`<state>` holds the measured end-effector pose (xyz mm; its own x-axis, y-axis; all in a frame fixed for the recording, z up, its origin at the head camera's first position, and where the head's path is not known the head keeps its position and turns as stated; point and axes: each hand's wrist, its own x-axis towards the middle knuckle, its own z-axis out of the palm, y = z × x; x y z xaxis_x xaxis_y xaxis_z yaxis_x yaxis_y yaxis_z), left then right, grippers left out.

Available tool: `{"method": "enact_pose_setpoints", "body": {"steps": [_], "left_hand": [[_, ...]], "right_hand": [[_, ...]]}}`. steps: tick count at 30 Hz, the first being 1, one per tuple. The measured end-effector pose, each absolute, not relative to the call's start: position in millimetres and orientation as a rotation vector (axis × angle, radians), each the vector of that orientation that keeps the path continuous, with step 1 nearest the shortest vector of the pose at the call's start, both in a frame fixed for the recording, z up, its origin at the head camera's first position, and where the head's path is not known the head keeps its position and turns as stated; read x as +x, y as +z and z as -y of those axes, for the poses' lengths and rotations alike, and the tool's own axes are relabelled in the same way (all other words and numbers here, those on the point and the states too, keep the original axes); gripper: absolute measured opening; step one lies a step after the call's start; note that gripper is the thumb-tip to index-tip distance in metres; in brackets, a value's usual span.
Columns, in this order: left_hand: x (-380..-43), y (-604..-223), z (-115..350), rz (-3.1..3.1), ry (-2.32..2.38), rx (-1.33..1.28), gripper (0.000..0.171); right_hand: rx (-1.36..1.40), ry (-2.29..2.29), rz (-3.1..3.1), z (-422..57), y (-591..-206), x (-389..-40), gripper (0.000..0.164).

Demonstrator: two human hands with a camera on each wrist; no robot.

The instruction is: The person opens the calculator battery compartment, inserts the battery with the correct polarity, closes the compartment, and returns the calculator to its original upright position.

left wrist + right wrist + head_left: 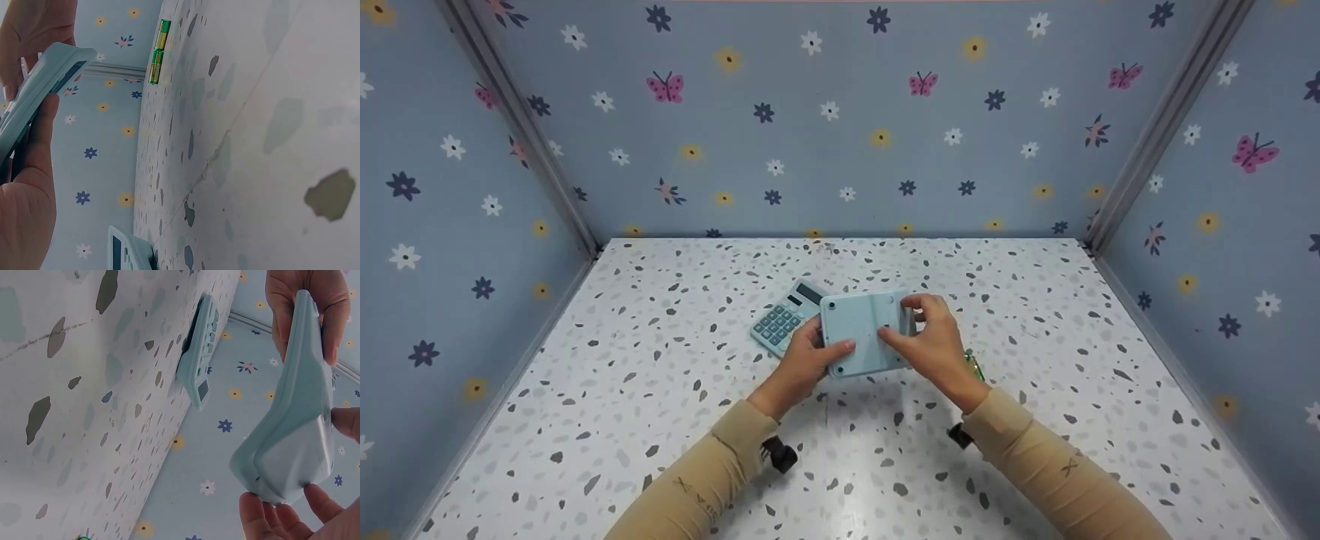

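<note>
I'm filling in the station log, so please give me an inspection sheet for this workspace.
Surface: speckled white table; a crack-like line shows in the left wrist view.
Job's things: held calculator, underside facing the head camera; second calculator, face up on the table; two green batteries, lying in line.
Clutter: nothing seen.
Grips: left grip on the held calculator's left edge, right grip on its right.
Cables: nothing seen.
Surroundings: blue flowered walls, back and both sides.

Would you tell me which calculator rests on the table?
The left calculator, lying face up; the left hand and right hand hold the other calculator.
</note>
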<state>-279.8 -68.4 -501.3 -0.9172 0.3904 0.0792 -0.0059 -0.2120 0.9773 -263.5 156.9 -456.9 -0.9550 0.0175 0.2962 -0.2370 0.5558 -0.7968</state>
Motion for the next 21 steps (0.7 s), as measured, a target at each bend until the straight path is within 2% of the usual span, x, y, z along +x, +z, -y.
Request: {"method": "enact_pose_setpoints", "body": {"steps": [21], "left_hand": [[-277.8, -500.2, 69.8, -1.799, 2.22, 0.43, 0.068]], "right_hand": [[0.25, 1.465, 2.461, -161.3, -458.2, -266.3, 0.049]]}}
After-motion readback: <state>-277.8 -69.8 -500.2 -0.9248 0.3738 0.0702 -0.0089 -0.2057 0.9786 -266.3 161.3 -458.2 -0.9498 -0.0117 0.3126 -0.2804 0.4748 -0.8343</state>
